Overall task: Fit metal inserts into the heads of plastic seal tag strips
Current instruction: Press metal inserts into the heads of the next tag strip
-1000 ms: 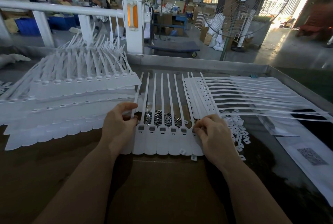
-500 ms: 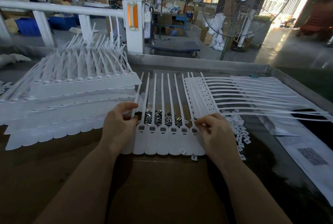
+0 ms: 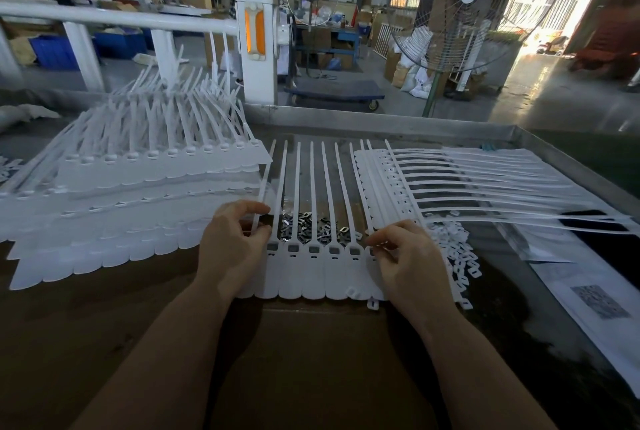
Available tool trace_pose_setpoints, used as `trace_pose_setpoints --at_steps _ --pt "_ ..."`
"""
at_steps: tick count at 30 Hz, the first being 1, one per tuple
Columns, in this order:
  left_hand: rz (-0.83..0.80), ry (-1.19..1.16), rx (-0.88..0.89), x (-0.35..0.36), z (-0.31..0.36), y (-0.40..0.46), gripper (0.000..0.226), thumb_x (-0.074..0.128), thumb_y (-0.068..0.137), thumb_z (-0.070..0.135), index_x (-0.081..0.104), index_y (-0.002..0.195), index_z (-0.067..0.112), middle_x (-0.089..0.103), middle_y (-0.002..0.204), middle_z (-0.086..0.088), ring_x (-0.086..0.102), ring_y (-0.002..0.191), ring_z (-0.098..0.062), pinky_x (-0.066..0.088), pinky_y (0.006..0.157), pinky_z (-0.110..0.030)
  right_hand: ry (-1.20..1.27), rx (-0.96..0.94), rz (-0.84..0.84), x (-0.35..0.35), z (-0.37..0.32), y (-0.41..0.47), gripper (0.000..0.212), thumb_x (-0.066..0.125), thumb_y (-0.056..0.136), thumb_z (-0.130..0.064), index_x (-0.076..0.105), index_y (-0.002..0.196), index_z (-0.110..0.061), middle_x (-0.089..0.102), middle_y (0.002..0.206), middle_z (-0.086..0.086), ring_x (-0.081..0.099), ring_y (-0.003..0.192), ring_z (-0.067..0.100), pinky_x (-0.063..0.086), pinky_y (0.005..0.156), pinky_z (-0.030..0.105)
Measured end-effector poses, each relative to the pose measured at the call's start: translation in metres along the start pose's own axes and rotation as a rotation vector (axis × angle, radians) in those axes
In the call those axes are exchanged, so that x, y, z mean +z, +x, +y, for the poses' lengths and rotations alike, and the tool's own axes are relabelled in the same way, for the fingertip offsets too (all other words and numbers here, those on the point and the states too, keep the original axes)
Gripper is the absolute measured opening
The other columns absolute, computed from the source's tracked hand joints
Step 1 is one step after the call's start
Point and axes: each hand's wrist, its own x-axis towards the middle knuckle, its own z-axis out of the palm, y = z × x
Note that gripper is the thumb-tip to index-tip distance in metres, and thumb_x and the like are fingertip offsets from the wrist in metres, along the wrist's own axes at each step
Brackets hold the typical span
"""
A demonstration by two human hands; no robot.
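Brown tabletop point(image 3: 104, 325) at frame centre carries a joined seal tag strip point(image 3: 313, 273). Left hand point(image 3: 232, 249) — grip pinching the leftmost tail; right hand point(image 3: 405, 256) with fingertips curled on the rightmost head, what they pinch hidden. Metal inserts point(image 3: 311, 223) lie just behind — stacked strips point(image 3: 138, 187) at left.

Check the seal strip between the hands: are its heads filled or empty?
Filled, apparently: five visible heads on the seal strip show dark inserts; the rightmost is hidden by fingers.
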Motion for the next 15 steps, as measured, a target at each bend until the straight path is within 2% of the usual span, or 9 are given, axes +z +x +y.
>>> trace_pose_setpoints --at_steps 2,4,7,10,15 --pt "0.038 0.078 0.053 0.0029 0.0017 -0.0013 0.018 0.065 0.085 0.007 0.064 0.099 0.017 0.049 0.106 0.005 0.051 0.091 -0.008 0.038 0.074 -0.013 0.002 -0.006 -0.014 0.0009 0.0002 -0.0002 0.012 0.063 0.083 -0.003 0.071 0.088 -0.01 0.058 0.089 -0.004 0.054 0.087 0.012 0.05 0.084 0.032" --pt "0.076 0.155 0.105 0.0053 0.0027 -0.003 0.014 0.065 0.084 0.007 0.067 0.097 0.013 0.048 0.101 0.006 0.049 0.092 -0.011 0.038 0.078 -0.018 -0.005 -0.004 -0.025 0.0017 0.0005 -0.0011 0.012 0.062 0.084 -0.004 0.07 0.089 -0.01 0.061 0.091 -0.001 0.055 0.087 0.013 0.049 0.086 0.034" --pt "0.114 0.302 0.171 0.0059 0.0014 -0.0036 0.01 0.066 0.084 0.013 0.07 0.093 0.013 0.055 0.097 0.002 0.045 0.096 -0.019 0.031 0.084 -0.025 -0.016 0.001 -0.035 0.0021 0.0009 -0.0022 0.014 0.061 0.084 -0.004 0.07 0.09 -0.011 0.063 0.092 0.0 0.054 0.087 0.013 0.048 0.087 0.035" --pt "0.123 0.366 0.181 0.0054 0.0027 -0.0038 0.01 0.067 0.083 0.016 0.071 0.092 0.015 0.061 0.098 -0.001 0.046 0.097 -0.024 0.032 0.082 -0.033 -0.019 0.004 -0.043 0.0023 0.0002 -0.0023 0.014 0.06 0.085 -0.004 0.07 0.092 -0.012 0.063 0.091 -0.001 0.053 0.088 0.012 0.047 0.088 0.035" --pt "0.072 0.425 0.227 0.0089 0.0104 -0.0027 0.016 0.065 0.086 0.023 0.07 0.101 0.024 0.061 0.103 0.005 0.044 0.103 -0.019 0.018 0.08 -0.027 -0.02 0.005 -0.057 0.0032 -0.0008 -0.0014 0.013 0.06 0.085 -0.005 0.07 0.091 -0.013 0.063 0.091 -0.001 0.054 0.088 0.012 0.047 0.087 0.035"
